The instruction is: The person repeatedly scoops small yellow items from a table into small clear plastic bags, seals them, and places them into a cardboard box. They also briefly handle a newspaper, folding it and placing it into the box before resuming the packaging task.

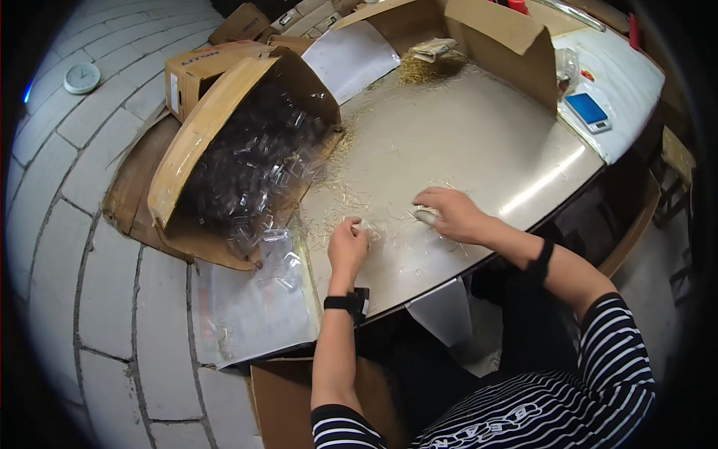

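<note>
Thin gold-coloured wire pieces (400, 243) lie scattered over the smooth tabletop (456, 127). Low over the table's near left part is my left hand (348, 245), its fingers curled and thumb and index finger close together. Whatever may be between those fingertips is too small to make out. To its right, my right hand (454, 215) hovers near more of the wire pieces, index finger and thumb apart with nothing visible between them. A greyish cover wraps the tip of its thumb. Both palms are hidden.
A tilted cardboard box (213, 120) full of clear plastic pieces (262, 161) stands at the left, some spilling onto a plastic sheet (258, 314). A heap of gold wire pieces (419, 71) sits at the back. A small blue-topped scale (588, 110) rests at the right on white covering.
</note>
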The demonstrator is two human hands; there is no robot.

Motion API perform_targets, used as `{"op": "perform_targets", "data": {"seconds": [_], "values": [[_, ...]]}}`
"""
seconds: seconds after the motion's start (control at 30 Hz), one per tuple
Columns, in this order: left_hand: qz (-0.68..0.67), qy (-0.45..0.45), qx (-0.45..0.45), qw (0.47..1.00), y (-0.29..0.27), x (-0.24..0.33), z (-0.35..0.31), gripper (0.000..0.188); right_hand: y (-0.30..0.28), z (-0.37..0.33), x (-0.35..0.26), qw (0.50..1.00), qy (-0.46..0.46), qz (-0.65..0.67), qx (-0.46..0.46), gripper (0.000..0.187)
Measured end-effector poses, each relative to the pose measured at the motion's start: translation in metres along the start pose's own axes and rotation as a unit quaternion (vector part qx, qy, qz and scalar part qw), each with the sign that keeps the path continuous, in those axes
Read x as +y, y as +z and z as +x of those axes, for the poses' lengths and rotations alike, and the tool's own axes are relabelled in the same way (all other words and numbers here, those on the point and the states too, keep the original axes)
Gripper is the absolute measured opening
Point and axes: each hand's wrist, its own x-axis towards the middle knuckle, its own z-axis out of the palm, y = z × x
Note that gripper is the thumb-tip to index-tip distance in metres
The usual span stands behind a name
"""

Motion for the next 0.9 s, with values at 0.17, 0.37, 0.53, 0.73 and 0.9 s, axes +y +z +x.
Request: {"op": "perform_targets", "data": {"seconds": [0.17,0.37,0.53,0.73,0.9], "values": [[0.038,0.021,-0.026,0.999,-0.012,0.013,-0.051,0.030,0.056,0.027,-0.019,0.994,0.050,-0.043,-0.092,0.030],[-0.010,0.021,0.111,0.994,-0.003,-0.011,-0.077,0.036,0.094,0.019,-0.026,0.994,0.042,-0.052,-0.081,0.020],[-0.018,0.044,0.132,0.990,0.024,-0.089,-0.104,0.030,0.145,0.010,-0.026,0.997,-0.078,-0.016,-0.002,0.015],[0.041,0.045,0.116,0.991,-0.005,-0.026,-0.119,0.030,0.182,0.006,-0.007,0.957,-0.221,-0.124,0.139,0.025],[0.081,0.088,0.114,0.986,-0.009,-0.011,-0.117,0.030,0.193,0.013,-0.028,0.967,-0.132,-0.134,0.169,0.017]]}}
